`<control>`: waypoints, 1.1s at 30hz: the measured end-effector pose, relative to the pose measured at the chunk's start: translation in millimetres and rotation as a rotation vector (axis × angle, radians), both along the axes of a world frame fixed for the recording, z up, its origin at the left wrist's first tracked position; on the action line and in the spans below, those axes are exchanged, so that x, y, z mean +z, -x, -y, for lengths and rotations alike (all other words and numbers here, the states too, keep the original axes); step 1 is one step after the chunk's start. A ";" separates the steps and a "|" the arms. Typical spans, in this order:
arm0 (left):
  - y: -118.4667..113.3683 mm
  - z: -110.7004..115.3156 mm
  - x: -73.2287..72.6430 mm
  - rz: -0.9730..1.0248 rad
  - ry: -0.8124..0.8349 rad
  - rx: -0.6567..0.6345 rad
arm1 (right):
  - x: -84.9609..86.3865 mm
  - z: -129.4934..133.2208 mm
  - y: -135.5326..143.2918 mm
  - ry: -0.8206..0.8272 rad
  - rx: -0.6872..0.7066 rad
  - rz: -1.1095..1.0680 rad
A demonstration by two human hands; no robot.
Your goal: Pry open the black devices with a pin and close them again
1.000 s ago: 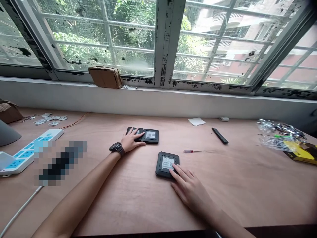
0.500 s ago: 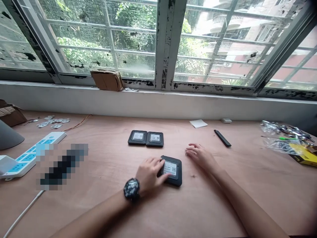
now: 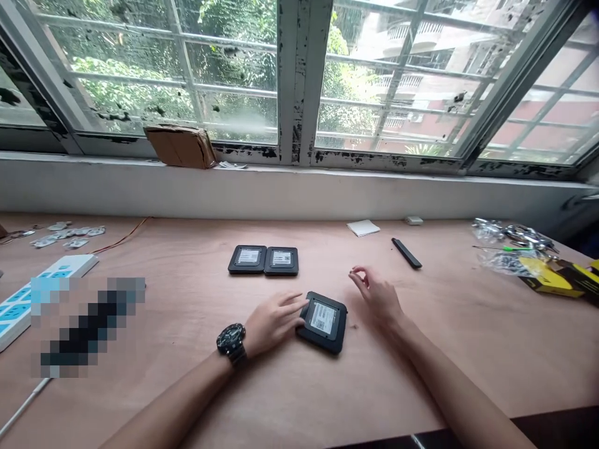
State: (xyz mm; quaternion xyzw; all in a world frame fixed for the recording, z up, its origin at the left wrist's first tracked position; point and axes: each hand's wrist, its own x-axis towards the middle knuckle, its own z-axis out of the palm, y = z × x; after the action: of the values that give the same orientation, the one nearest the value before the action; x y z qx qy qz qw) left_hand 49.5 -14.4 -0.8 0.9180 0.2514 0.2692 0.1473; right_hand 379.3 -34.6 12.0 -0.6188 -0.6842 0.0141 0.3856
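A black square case with a white label lies slightly turned on the wooden table. My left hand, with a black watch on the wrist, has its fingertips at the left edge of this case, fingers apart. To the right of the case, my right hand is raised a little, thumb and index finger pinched together; whatever is between them is too small to make out. Farther back, two similar cases lie side by side, a left one and a right one.
A narrow black strip, white paper and a small white block lie behind my right hand. Plastic bags and yellow boxes are at right. A white power strip and a blurred dark object are at left.
The near case has turned slightly, and my left thumb has come off its top. My right hand's fingers have drawn into a pinch. The view has shifted to the right.
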 end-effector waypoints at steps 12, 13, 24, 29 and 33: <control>-16.8 43.9 -8.4 -0.178 -0.361 0.116 | 2.2 20.9 67.7 -0.164 0.262 -0.683; -17.2 44.6 -9.1 -0.182 -0.369 0.121 | 0.3 20.0 68.1 -0.166 0.273 -0.667; -15.5 45.7 -2.4 -0.194 -0.340 0.121 | 4.8 19.5 67.5 -0.085 0.319 -0.554; -13.4 45.1 1.8 -0.187 -0.344 0.119 | 19.2 17.7 64.0 0.098 0.402 -0.764; -14.1 44.7 1.1 -0.161 -0.378 0.070 | 17.8 15.2 61.5 0.131 0.464 -0.886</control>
State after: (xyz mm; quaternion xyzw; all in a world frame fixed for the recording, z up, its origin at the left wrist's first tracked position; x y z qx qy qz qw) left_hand 63.6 -59.1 0.2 0.9386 0.2389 0.2423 -0.0575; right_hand 317.8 -49.9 29.8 -0.4078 -0.5720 0.4038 0.5860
